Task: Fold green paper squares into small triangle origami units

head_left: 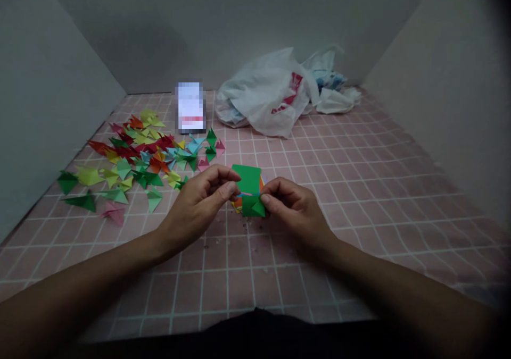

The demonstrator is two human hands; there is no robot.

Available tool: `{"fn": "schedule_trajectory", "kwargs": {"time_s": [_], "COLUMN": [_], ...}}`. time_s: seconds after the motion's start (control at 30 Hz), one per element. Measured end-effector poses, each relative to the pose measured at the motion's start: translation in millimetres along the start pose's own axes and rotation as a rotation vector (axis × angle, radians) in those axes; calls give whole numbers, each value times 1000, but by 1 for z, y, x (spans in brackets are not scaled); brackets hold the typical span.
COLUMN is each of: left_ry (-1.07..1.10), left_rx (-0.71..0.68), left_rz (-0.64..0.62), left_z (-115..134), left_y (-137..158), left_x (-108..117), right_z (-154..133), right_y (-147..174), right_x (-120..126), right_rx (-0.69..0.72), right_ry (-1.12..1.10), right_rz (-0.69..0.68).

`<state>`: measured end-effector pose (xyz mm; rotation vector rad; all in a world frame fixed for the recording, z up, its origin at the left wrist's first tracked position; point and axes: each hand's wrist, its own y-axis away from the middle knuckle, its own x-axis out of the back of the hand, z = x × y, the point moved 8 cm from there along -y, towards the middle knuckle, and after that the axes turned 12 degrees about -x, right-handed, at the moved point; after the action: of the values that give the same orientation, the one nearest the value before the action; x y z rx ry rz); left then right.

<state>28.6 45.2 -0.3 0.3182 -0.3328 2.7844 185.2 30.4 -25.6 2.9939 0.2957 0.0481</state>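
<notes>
My right hand (pixel 293 205) pinches the right edge of a small folded green paper (pixel 252 206) between thumb and fingers. The paper has a creased, pointed flap on its right side. Beneath and behind it lies a stack of square coloured paper (pixel 246 178), with a green sheet on top and orange and blue edges showing. My left hand (pixel 209 191) hovers at the left edge of the stack, its fingers curved and its thumb a little apart from the index finger. Nothing shows between them, though I cannot tell whether the fingertips touch the paper.
Many folded paper pieces (pixel 147 149) in green, yellow, red, pink and blue are spread at the left. A phone with a lit screen (pixel 190 106) stands behind them. White plastic bags (pixel 267 93) lie at the back. A pink checked cloth (pixel 379 189) covers the table, with walls around it.
</notes>
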Motion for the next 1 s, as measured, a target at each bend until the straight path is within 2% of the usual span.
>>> {"fn": "schedule_trajectory", "kwargs": {"time_s": [0.2,0.33,0.5,0.7,0.87,1.0], "left_ry": [286,302,253,292,234,181], "left_rx": [117,156,124,-16,7,38], "left_rz": [-126,-184,-152,33,-52,-34], "left_z": [-20,-21,-22,-18,-18,-21], "left_y": [6,9,8,4,5,6], "left_x": [-25,-34,-30,-18,-23,-19], "right_z": [-3,-3,-2,-3,-4,-3], "right_y": [5,5,2,2,3,5], "right_x": [10,11,8,9,8,6], "right_rx": [58,85,58,45,81,80], "right_ry": [-63,-68,-66,-42,23,45], "right_rz": [111,141,97,119,144,125]}}
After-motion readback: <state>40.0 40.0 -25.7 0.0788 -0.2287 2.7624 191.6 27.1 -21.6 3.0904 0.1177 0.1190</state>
